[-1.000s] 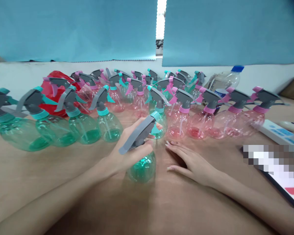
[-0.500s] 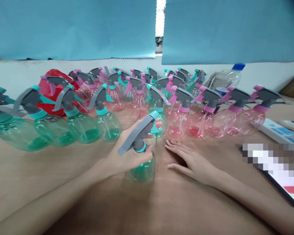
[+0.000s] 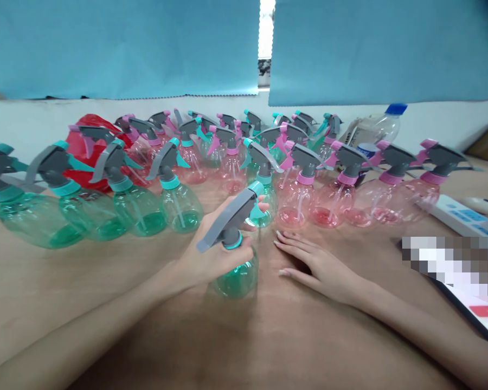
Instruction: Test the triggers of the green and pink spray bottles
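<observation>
My left hand (image 3: 211, 246) is wrapped round the neck of a green spray bottle (image 3: 236, 280) with a grey and turquoise trigger head. The bottle stands upright on the wooden table (image 3: 293, 341), in front of the others. To its right, my right hand (image 3: 317, 265) lies on the tabletop with fingers stretched out and nothing in it. Beyond the hands runs a front row: green spray bottles (image 3: 183, 208) on the left, and pink spray bottles (image 3: 295, 203) on the right. One green spray bottle (image 3: 267, 189) stands in the middle, partly behind my left fingers.
More spray bottles (image 3: 231, 162) crowd behind the front row. A red plastic bag (image 3: 91, 146) lies back left. A clear bottle with a blue cap (image 3: 384, 127) leans back right. At the right are a white-and-blue box (image 3: 459, 214), a pale mouse-shaped object (image 3: 482, 206) and a partly blurred screen (image 3: 472, 281).
The view has shifted very slightly. My left hand keeps its hold on the green spray bottle, and my right hand stays flat on the table.
</observation>
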